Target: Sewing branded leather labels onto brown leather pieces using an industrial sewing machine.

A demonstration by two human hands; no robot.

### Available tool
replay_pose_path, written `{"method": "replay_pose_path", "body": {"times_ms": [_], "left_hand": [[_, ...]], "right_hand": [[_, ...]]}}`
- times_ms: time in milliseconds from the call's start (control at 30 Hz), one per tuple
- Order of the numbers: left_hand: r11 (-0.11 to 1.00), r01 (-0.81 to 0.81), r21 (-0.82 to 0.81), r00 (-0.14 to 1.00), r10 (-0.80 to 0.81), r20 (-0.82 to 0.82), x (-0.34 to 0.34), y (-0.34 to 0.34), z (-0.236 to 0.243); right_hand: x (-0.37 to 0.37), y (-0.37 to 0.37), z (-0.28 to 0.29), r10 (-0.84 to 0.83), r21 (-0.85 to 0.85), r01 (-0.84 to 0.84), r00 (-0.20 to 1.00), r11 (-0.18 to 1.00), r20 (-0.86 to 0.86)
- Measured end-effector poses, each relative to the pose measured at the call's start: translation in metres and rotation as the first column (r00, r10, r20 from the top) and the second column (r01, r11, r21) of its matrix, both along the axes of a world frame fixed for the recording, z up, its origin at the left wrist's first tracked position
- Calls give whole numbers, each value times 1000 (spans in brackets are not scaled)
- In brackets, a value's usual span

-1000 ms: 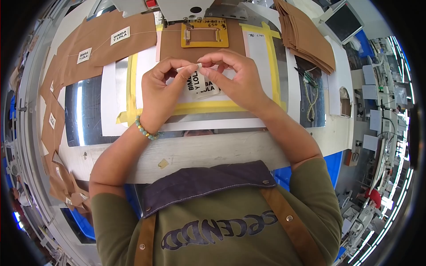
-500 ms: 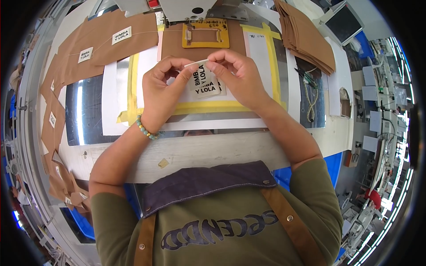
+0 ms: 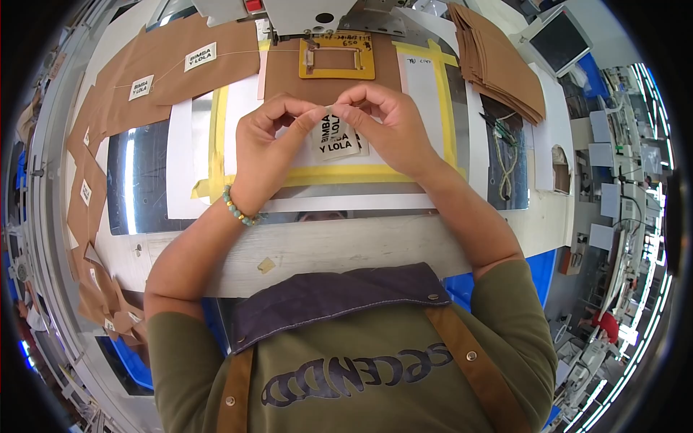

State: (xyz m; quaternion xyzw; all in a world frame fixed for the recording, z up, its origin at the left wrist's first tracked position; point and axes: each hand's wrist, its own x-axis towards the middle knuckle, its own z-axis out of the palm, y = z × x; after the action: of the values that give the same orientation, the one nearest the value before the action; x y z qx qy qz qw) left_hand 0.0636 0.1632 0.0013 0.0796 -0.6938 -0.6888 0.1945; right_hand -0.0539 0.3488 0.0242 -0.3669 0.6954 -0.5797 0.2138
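Note:
Between the fingertips of both my hands is a small white label [image 3: 330,128] with black print. My left hand [image 3: 274,133], with a beaded bracelet at its wrist, pinches the label's far edge from the left. From the right, my right hand [image 3: 386,126] pinches that same edge, and the fingertips of the two hands nearly meet. Other labels [image 3: 337,148] of the same kind lie below it on the white sheet, partly overlapped by the one I hold. Past my fingers, a yellow frame-shaped clamp [image 3: 336,73] with a rectangular window rests on brown material [image 3: 280,76] under the machine head.
A white sewing machine head [image 3: 303,14] stands at the far side. Brown panels with labels [image 3: 200,58] trail leftward, joined by thread. To the right are a stack of brown pieces [image 3: 494,68], a dark tray with tools and cord [image 3: 505,159], and a monitor [image 3: 559,37]. Yellow tape [image 3: 317,176] borders the sheet.
My fingertips have drawn closer together along the label's far edge and sit slightly nearer to me. More of that edge is now covered by my fingers.

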Motion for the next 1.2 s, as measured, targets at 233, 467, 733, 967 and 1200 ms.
{"method": "replay_pose_path", "body": {"times_ms": [233,467,733,967,1200], "left_hand": [[991,58,119,997,-64,49,-1,9,6],[984,23,177,999,-26,20,-3,5,1],[988,74,-132,994,-63,84,-3,1,-3],[998,57,-20,996,-56,74,-5,7,0],[995,34,99,990,-47,131,-4,1,-3]], "right_hand": [[1,0,-1,-68,-92,84,985,992,157],[-2,1,2,-41,-86,62,974,994,224],[-4,3,2,-5,-46,-3,983,999,-182],[-4,-1,-3,-68,-98,86,982,991,177],[-6,0,-6,-41,-125,73,969,989,246]]}}
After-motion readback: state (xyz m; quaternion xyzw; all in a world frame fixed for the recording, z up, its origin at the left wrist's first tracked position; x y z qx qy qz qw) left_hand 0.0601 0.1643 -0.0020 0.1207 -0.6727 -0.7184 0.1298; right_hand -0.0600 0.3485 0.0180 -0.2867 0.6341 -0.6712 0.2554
